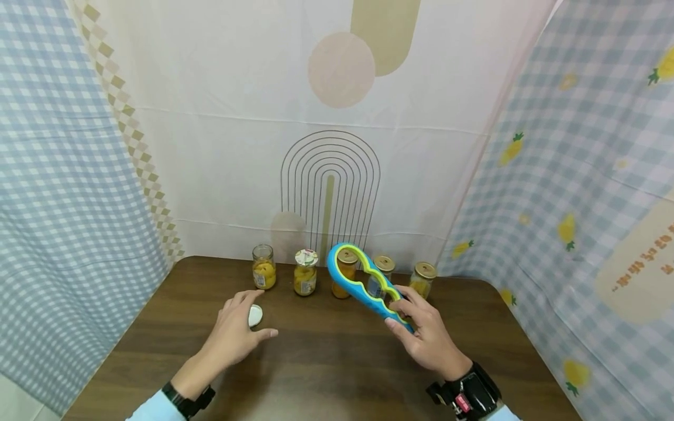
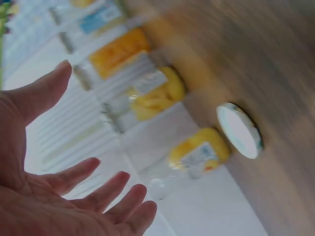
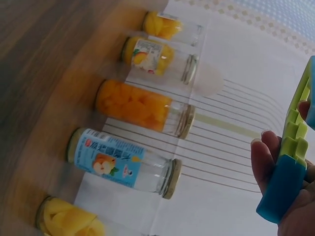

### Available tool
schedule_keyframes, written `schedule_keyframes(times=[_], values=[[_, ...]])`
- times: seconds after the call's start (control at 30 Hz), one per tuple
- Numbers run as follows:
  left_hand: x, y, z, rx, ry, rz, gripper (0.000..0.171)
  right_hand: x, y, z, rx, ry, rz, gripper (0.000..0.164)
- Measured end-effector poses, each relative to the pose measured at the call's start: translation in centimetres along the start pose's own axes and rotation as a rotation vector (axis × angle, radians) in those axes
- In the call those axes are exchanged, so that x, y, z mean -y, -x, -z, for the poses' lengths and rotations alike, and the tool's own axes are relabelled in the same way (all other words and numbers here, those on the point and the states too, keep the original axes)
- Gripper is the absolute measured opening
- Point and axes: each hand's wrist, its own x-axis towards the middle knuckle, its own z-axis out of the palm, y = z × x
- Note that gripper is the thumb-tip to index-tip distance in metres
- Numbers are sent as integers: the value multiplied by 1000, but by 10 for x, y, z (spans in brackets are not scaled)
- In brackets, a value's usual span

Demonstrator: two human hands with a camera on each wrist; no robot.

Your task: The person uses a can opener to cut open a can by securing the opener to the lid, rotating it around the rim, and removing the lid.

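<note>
My right hand (image 1: 427, 338) grips one end of a blue and lime-green jar opener (image 1: 370, 300), its scalloped loop tilted up in front of the middle jars. My left hand (image 1: 234, 332) is spread with thumb and fingers apart, holding nothing. A white lid (image 2: 239, 130) lies on the table beside that hand, partly hidden by it in the head view. Behind it stands a lidless jar (image 1: 264, 273) of yellow fruit. To its right come a yellow-fruit jar with a patterned lid (image 1: 306, 257) and a gold-lidded jar of orange fruit (image 3: 134, 105).
Further right stand a gold-lidded jar with a blue label (image 3: 110, 157) and a gold-lidded jar of yellow fruit (image 1: 423, 278). The jars form a row near the back of the brown wooden table (image 1: 316, 374). A printed cloth (image 1: 221, 164) hangs behind them, with checked cloths at both sides.
</note>
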Motion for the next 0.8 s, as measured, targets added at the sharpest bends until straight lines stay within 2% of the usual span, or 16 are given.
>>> schedule_keyframes(times=[0.13, 0.3, 0.6, 0.8], values=[[-7, 17, 8, -25, 19, -34, 85, -5, 2, 1, -8, -2, -14, 20], [-11, 26, 11, -36, 26, -43, 83, -8, 4, 1, -14, -4, -26, 21], [-14, 30, 10, 0, 70, -22, 82, -9, 7, -3, -37, -16, -39, 22], [-15, 21, 1, 3, 71, -25, 82, -12, 9, -3, -60, -8, -45, 25]])
